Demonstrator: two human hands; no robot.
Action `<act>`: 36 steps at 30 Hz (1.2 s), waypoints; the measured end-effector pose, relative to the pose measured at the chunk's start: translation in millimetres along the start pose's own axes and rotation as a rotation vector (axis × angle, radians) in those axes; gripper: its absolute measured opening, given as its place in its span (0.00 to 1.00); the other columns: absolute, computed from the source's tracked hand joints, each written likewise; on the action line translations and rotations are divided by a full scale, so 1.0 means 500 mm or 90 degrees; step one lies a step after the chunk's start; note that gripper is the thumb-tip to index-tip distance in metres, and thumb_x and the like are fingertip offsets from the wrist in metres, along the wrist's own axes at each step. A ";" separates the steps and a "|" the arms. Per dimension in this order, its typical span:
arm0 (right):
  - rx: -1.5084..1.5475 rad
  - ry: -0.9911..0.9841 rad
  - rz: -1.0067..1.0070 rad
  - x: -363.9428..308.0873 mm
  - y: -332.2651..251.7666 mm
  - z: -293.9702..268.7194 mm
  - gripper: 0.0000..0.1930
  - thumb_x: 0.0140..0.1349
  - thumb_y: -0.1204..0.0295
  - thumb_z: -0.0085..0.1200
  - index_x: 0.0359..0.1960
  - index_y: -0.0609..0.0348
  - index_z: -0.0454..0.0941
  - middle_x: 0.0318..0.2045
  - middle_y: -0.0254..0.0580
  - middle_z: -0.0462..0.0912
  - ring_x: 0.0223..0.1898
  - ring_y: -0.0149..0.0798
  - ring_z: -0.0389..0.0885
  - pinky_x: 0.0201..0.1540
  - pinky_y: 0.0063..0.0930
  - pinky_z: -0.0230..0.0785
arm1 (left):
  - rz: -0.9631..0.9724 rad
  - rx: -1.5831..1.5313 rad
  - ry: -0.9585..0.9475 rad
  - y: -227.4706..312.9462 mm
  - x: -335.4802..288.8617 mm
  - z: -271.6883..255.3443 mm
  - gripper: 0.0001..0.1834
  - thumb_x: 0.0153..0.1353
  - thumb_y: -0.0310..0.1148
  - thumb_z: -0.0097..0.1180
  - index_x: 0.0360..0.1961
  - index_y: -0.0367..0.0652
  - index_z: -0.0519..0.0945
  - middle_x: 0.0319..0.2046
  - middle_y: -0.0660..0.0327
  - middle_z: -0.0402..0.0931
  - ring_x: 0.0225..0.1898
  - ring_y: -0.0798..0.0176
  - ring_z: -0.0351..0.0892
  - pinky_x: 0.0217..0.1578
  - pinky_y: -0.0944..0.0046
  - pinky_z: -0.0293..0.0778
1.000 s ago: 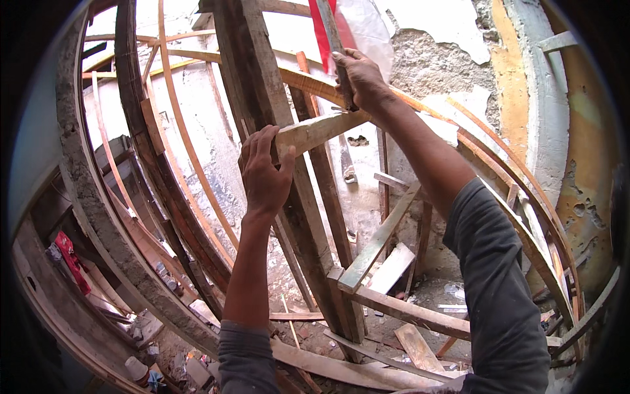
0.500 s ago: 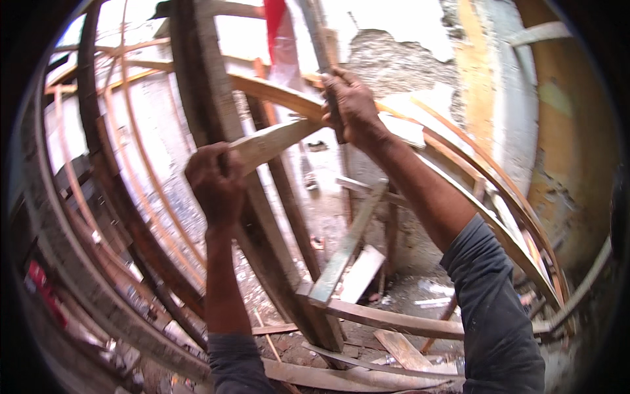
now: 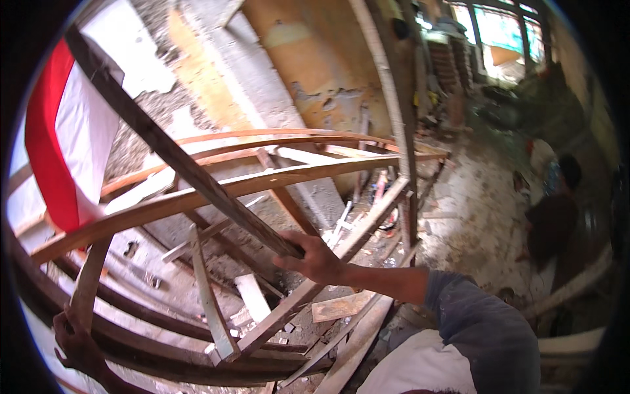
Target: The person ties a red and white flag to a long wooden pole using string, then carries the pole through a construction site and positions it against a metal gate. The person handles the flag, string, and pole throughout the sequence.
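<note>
The right hand (image 3: 316, 257) is gripping the long dark wooden pole (image 3: 172, 150), which is slanting up-left toward the red-and-white flag (image 3: 62, 141); the left hand (image 3: 77, 340) is clasping a pale wooden slat (image 3: 88, 279) below that flag.

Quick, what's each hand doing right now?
Left hand: closed around the lower end of a short wooden batten.
Right hand: gripping the end of a long dark wooden slat.

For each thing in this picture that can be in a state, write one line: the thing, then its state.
right hand: closed round the lower end of the dark pole
dark pole: slanted, carrying a flag
red and white flag: hanging
left hand: gripping a wooden slat
wooden slat: near upright
curved wooden ribs: bent, unclad
</note>
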State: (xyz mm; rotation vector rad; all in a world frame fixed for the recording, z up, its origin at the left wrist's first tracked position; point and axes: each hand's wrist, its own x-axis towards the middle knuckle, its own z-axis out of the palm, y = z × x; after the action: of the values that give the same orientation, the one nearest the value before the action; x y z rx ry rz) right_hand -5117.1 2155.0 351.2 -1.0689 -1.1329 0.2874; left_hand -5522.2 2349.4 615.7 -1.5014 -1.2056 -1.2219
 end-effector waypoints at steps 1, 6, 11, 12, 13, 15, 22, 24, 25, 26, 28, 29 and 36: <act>-0.050 0.040 0.004 -0.046 0.007 -0.040 0.31 0.66 0.55 0.66 0.64 0.62 0.74 0.42 0.40 0.83 0.44 0.30 0.80 0.49 0.29 0.74 | -0.013 -0.038 -0.022 0.038 0.009 0.005 0.20 0.73 0.52 0.53 0.51 0.49 0.84 0.50 0.63 0.85 0.52 0.56 0.82 0.58 0.57 0.72; -0.121 0.105 0.077 -0.233 0.006 -0.136 0.29 0.64 0.63 0.69 0.63 0.61 0.75 0.44 0.38 0.83 0.47 0.27 0.80 0.52 0.27 0.73 | 0.091 -0.608 0.078 0.250 0.051 0.045 0.29 0.74 0.53 0.51 0.68 0.47 0.75 0.66 0.53 0.73 0.69 0.49 0.69 0.69 0.49 0.65; -0.083 0.112 0.025 -0.371 -0.003 -0.143 0.29 0.57 0.72 0.74 0.61 0.61 0.78 0.46 0.42 0.86 0.45 0.30 0.83 0.50 0.26 0.74 | -0.021 -0.838 0.080 0.400 0.129 0.144 0.37 0.71 0.60 0.51 0.68 0.39 0.72 0.66 0.50 0.71 0.67 0.50 0.70 0.67 0.49 0.66; -0.096 0.125 0.017 -0.401 -0.006 -0.158 0.29 0.57 0.72 0.74 0.61 0.61 0.78 0.46 0.42 0.86 0.45 0.31 0.84 0.50 0.27 0.74 | -0.071 -0.928 0.044 0.468 0.139 0.164 0.37 0.71 0.59 0.51 0.68 0.39 0.73 0.66 0.50 0.72 0.67 0.50 0.70 0.66 0.49 0.67; -0.104 0.130 0.004 -0.422 -0.012 -0.174 0.29 0.57 0.73 0.74 0.61 0.61 0.78 0.45 0.43 0.86 0.45 0.32 0.84 0.49 0.28 0.75 | -0.101 -0.992 0.016 0.516 0.146 0.166 0.36 0.71 0.58 0.51 0.68 0.39 0.73 0.66 0.50 0.72 0.66 0.50 0.71 0.66 0.50 0.67; -0.205 0.128 -0.002 -0.462 -0.044 -0.210 0.29 0.56 0.72 0.74 0.60 0.61 0.78 0.45 0.43 0.86 0.43 0.36 0.86 0.48 0.30 0.77 | -0.148 -1.099 -0.032 0.613 0.157 0.160 0.36 0.71 0.57 0.52 0.67 0.39 0.73 0.65 0.50 0.72 0.65 0.51 0.71 0.65 0.50 0.68; -0.316 0.216 0.103 -0.550 -0.056 -0.289 0.27 0.59 0.63 0.73 0.58 0.57 0.81 0.42 0.43 0.86 0.40 0.38 0.87 0.46 0.32 0.77 | -0.257 -1.395 -0.196 0.838 0.072 0.133 0.32 0.72 0.53 0.54 0.66 0.38 0.74 0.62 0.51 0.74 0.62 0.53 0.74 0.62 0.51 0.70; -0.355 0.261 0.118 -0.563 -0.027 -0.314 0.27 0.59 0.61 0.72 0.58 0.57 0.81 0.42 0.46 0.86 0.43 0.41 0.86 0.47 0.32 0.76 | -0.275 -1.480 -0.266 0.891 0.019 0.106 0.31 0.72 0.51 0.54 0.65 0.38 0.74 0.62 0.51 0.74 0.61 0.53 0.74 0.61 0.52 0.71; -0.381 0.300 0.118 -0.581 -0.004 -0.338 0.27 0.59 0.61 0.72 0.58 0.57 0.81 0.42 0.46 0.85 0.43 0.41 0.86 0.48 0.33 0.76 | -0.289 -1.539 -0.331 0.951 -0.038 0.096 0.31 0.72 0.51 0.55 0.65 0.38 0.75 0.61 0.51 0.74 0.61 0.53 0.75 0.61 0.52 0.71; -0.367 0.312 0.093 -0.571 0.012 -0.339 0.27 0.59 0.61 0.72 0.59 0.57 0.81 0.42 0.47 0.85 0.43 0.42 0.86 0.48 0.33 0.76 | -0.285 -1.560 -0.358 0.932 -0.049 0.065 0.31 0.72 0.50 0.55 0.65 0.38 0.75 0.61 0.51 0.74 0.60 0.54 0.75 0.61 0.52 0.72; -0.372 0.344 0.150 -0.582 0.040 -0.369 0.27 0.58 0.63 0.73 0.58 0.56 0.81 0.43 0.47 0.84 0.46 0.44 0.84 0.50 0.36 0.75 | -0.284 -1.623 -0.472 0.970 -0.123 0.019 0.30 0.72 0.49 0.56 0.64 0.37 0.75 0.60 0.51 0.75 0.59 0.54 0.76 0.60 0.53 0.73; -0.434 0.396 0.163 -0.625 0.084 -0.416 0.26 0.58 0.64 0.73 0.58 0.56 0.81 0.43 0.48 0.84 0.45 0.45 0.84 0.49 0.37 0.75 | -0.293 -1.677 -0.580 1.046 -0.196 -0.006 0.29 0.72 0.48 0.56 0.64 0.37 0.75 0.60 0.51 0.75 0.59 0.54 0.76 0.59 0.53 0.73; -0.541 0.432 0.390 -0.788 0.252 -0.655 0.26 0.57 0.63 0.72 0.58 0.54 0.81 0.46 0.49 0.85 0.47 0.51 0.84 0.52 0.44 0.75 | 0.002 -1.465 -0.845 1.268 -0.549 -0.237 0.27 0.68 0.40 0.65 0.61 0.33 0.77 0.55 0.54 0.79 0.58 0.59 0.76 0.61 0.55 0.70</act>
State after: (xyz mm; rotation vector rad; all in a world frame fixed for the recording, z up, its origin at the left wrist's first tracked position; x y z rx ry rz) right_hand -4980.0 1776.5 10.3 -2.0671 -0.2503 -0.1177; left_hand -4939.2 2068.2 346.5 -4.2782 0.5388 -1.3481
